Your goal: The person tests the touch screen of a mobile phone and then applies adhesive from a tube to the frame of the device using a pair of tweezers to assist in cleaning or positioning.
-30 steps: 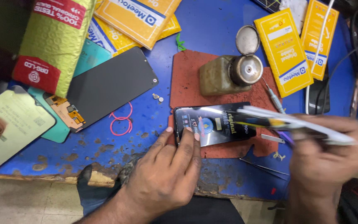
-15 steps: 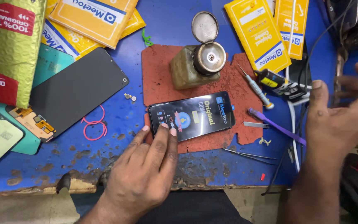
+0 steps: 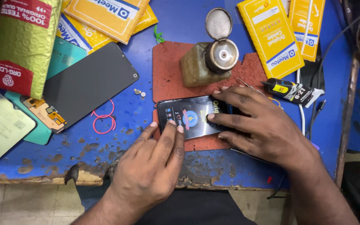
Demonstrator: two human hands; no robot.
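Left hand [image 3: 153,166] came up from the lower centre of the frame, fingers extended and close together, fingertips [image 3: 180,129] pressed flat on the lower left edge of the phone [image 3: 188,116]; nothing gripped, just pressing. Right hand [image 3: 263,125] came in from the lower right, fingers spread and slightly curled, laid over the right half of the phone, covering that end. It pinned the phone down rather than closing round it. Phone lay face up, screen lit with a coloured graphic, in the centre of the frame on a red mat [image 3: 167,66], long side running left to right. Front edge of the blue counter [image 3: 138,25] was chipped and worn just below the hands.

Left of the phone: two small round metal bits [image 3: 140,92] on the counter, then a pink rubber band loop [image 3: 105,118]. Further left, a dark display panel [image 3: 84,83] with an orange flex cable, lying diagonally over a teal phone back [image 3: 65,56]. A pale green panel [image 3: 1,129] at the far left edge.

Right of the hands: a black glue tube [image 3: 292,89] with a yellow label, lying near a white cable [image 3: 301,112].

Behind the phone, on the mat: a cloudy liquid bottle [image 3: 207,62] with a metal top, lid flipped open. Top of frame: yellow cartons [image 3: 271,37] upper right, more yellow cartons upper left, and a gold-green padded pouch [image 3: 21,46] in the upper left corner.
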